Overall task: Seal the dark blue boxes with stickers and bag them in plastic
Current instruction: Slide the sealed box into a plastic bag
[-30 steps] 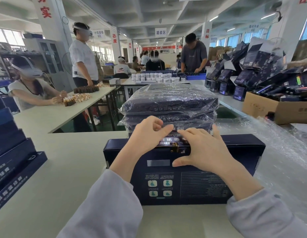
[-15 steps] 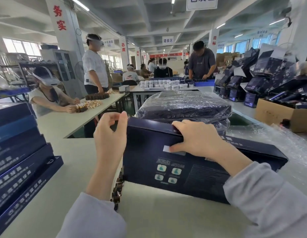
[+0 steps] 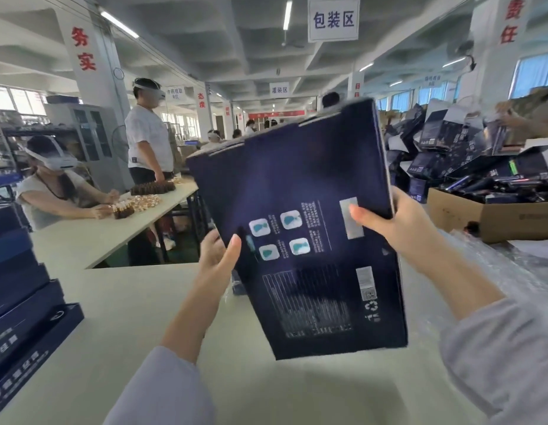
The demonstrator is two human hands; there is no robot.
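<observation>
Sleeves [image 3: 162, 391] in pale grey filled both bottom corners, forearms stretched out over the desk [image 3: 113, 317]. Left grip [image 3: 217, 259] had the box [image 3: 297, 185] by its left edge, thumb flat on the printed face and the other fingers hidden behind it. Right grip [image 3: 398, 222] held the right edge higher up, thumb pressed on the face right by a pale patch [image 3: 354, 228], fingers wrapped round the back. So both were closed tight on it.

Box was up in the air, clear of the desk, tilted with its top right corner highest. Its printed face looked at the camera and was kinda blurry. Four little teal icons [image 3: 279, 234] showed mid-face, with fine print lower down. Something dark peeked out under its left edge, couldn't tell what.

Off to the left, a stack [image 3: 21, 302] of blue boxes sat at the desk edge. On the right, crinkly plastic [image 3: 496, 271] lay over the desk. Past that was a carton [image 3: 496, 219] full of dark stuff, with a pile [image 3: 444, 148] of dark boxes heaped behind.

Further back left, a far desk [image 3: 91, 243] carried small brown bottles [image 3: 151, 188], with a seated person [image 3: 52, 191] and a standing person [image 3: 148, 139] at it. A sign [image 3: 332, 19] hung from the ceiling.
</observation>
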